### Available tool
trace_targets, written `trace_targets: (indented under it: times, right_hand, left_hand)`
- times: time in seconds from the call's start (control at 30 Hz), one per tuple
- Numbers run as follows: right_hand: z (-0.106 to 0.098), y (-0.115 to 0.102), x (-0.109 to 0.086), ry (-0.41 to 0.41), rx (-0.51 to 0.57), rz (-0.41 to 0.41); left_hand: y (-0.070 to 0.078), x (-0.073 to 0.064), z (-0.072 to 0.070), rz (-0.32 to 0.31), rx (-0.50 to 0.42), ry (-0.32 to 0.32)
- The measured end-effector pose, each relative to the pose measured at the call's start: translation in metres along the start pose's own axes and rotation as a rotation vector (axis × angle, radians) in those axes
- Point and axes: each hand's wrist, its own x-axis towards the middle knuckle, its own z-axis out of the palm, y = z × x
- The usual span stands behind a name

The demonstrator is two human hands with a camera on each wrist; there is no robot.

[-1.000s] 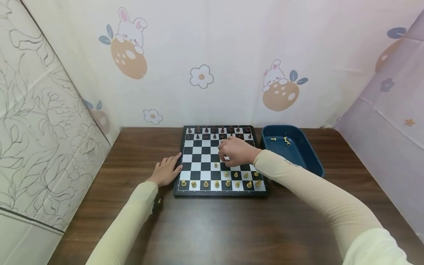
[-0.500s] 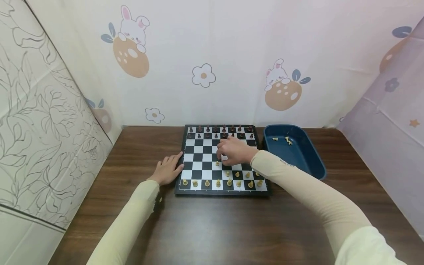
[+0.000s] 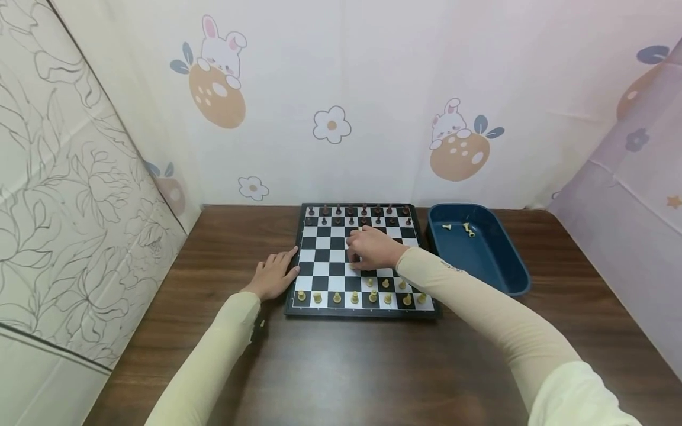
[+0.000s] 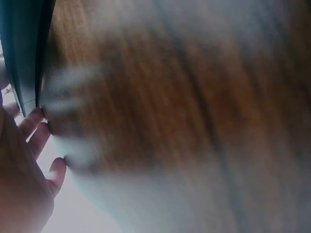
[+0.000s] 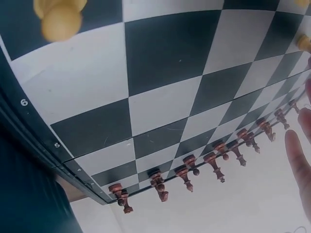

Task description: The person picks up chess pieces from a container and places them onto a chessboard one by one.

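A black-and-white chessboard lies on the wooden table. My left hand rests flat at its left edge, thumb and fingertips touching the frame; the left wrist view shows the fingers spread beside it. Over the board's middle, my right hand pinches a pale yellow pawn, mostly hidden by thumb and fingers in the head view. The right wrist view catches a yellow piece at the fingertips, cut off by the frame edge. Several yellow pieces stand in the near rows.
Dark red pieces fill the two far rows. To the board's right, a blue tray holds several yellow pieces. Behind the wooden table hangs a patterned curtain.
My right hand has shifted slightly left and toward me over the board, and its thumb now covers the yellow pawn that showed beside it. The left hand stays at the board's edge.
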Motion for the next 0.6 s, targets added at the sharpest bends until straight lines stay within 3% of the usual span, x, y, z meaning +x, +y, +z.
trace_targets:
  times: [0.37, 0.6]
  right_hand:
    - [-0.007, -0.018, -0.005, -0.042, 0.074, -0.023]
    - [-0.003, -0.026, -0.008, -0.051, 0.056, -0.063]
  left_hand:
    - [0.001, 0.000, -0.002, -0.002, 0.004, -0.001]
    - [0.000, 0.001, 0.001, 0.010, -0.010, 0.009]
